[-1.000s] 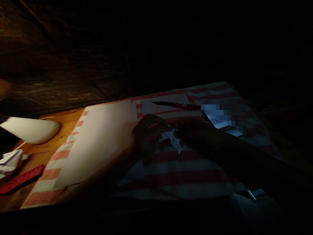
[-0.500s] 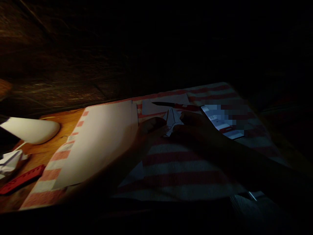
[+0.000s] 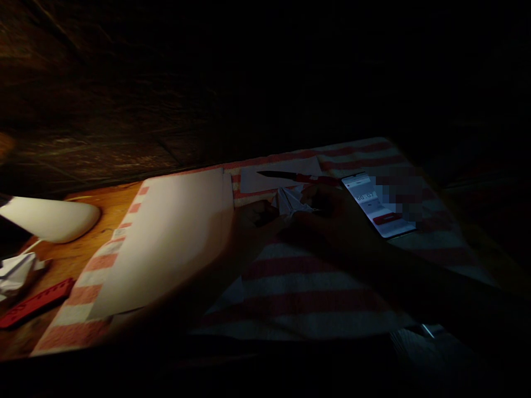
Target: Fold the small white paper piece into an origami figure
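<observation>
A small folded paper piece [image 3: 287, 202], white with creased points, is held between my two hands above a red-and-white striped cloth [image 3: 315, 301]. On its left side, my left hand [image 3: 258, 216] pinches the paper. My right hand [image 3: 321, 213] closes on its right side, the fingers dark and partly lost in shadow. Just beyond the hands a knife [image 3: 296, 177] with a dark blade and red handle lies across a sheet of paper [image 3: 253, 182]. Large white sheets [image 3: 174, 232] are spread left of my left hand.
A lit phone [image 3: 369, 207] showing a timer lies to the right of my hands. At the far left are a white lamp head [image 3: 58, 219], a folded white paper object [image 3: 19, 271] and a red toothed strip [image 3: 37, 303] on the wooden table [image 3: 120, 196]. The surroundings are very dark.
The folded paper has tilted and changed shape between my fingers, its upright point now leaning left. My right hand has shifted slightly around it. The phone screen now reads more clearly.
</observation>
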`<state>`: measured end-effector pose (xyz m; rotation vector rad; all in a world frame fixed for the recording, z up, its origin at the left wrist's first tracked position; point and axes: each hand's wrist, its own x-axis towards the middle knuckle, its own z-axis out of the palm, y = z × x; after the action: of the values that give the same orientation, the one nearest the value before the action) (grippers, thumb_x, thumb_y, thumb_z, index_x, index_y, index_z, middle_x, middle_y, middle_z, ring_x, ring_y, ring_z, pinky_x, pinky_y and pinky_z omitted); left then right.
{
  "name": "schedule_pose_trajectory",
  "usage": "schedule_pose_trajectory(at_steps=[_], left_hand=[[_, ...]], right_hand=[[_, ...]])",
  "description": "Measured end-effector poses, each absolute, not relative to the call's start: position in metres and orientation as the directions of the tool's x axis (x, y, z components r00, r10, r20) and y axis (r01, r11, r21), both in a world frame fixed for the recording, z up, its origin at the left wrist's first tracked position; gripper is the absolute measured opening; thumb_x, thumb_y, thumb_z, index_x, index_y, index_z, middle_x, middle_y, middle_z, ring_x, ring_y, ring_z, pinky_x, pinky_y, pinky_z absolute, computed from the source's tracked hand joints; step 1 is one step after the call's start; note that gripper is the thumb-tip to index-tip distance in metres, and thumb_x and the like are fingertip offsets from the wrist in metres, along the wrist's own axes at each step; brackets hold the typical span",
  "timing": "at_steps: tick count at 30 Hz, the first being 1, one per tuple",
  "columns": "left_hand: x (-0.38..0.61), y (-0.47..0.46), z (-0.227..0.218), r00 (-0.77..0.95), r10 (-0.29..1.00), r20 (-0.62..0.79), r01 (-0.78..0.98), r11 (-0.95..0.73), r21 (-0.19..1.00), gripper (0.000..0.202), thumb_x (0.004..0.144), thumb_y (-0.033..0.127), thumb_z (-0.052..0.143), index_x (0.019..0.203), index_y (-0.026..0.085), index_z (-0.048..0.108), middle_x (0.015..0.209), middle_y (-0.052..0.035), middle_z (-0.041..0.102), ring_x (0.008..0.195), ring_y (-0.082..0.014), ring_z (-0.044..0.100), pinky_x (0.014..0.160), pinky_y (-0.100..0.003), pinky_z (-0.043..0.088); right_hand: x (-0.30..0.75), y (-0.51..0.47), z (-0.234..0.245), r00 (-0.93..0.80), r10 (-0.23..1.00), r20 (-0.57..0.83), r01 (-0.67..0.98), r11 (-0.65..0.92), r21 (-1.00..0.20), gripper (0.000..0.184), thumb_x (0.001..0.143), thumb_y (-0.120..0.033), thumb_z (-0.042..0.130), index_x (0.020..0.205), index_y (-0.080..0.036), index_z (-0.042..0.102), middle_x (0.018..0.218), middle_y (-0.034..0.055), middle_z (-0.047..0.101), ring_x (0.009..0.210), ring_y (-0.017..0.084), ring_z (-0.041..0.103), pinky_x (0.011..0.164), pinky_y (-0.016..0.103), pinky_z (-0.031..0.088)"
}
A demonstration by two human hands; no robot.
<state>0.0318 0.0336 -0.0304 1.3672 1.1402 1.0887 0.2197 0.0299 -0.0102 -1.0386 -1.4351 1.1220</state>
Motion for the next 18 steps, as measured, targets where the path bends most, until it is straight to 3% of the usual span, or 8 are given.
schedule_pose_trajectory(at_steps=[8,14,18], left_hand=[[0.040,0.029,-0.022,0.105,0.980,0.171,0.078,-0.180,0.981,0.007,0.066,0.020,0.076,0.069,0.016,0.071,0.066,-0.0021,0.073,0.057,-0.0131,0.065,0.048,-0.021,0.050],[0.041,0.026,-0.018,0.082,0.981,0.176,0.090,-0.183,0.979,0.009,0.063,0.018,0.074,0.062,0.017,0.066,0.058,0.0003,0.067,0.053,-0.0107,0.058,0.045,-0.019,0.044],[0.042,0.026,-0.019,0.104,0.979,0.173,0.082,-0.181,0.980,0.007,0.066,0.018,0.072,0.069,0.017,0.066,0.061,0.0009,0.067,0.054,-0.0109,0.058,0.046,-0.019,0.045]], right_hand=[[0.216,0.026,-0.008,-0.117,0.954,0.277,-0.024,0.276,-0.961,0.025,0.065,-0.009,0.077,0.075,-0.020,0.056,0.075,-0.0036,0.056,0.067,0.011,0.050,0.058,0.025,0.042],[0.215,0.025,-0.007,-0.135,0.960,0.245,-0.086,0.235,-0.968,0.026,0.065,-0.008,0.076,0.074,-0.020,0.055,0.072,-0.0051,0.054,0.065,0.010,0.048,0.058,0.025,0.040],[0.217,0.029,-0.007,-0.148,0.970,0.194,-0.048,0.189,-0.981,0.029,0.064,-0.008,0.080,0.080,-0.020,0.059,0.077,-0.0036,0.058,0.069,0.012,0.053,0.060,0.026,0.044]])
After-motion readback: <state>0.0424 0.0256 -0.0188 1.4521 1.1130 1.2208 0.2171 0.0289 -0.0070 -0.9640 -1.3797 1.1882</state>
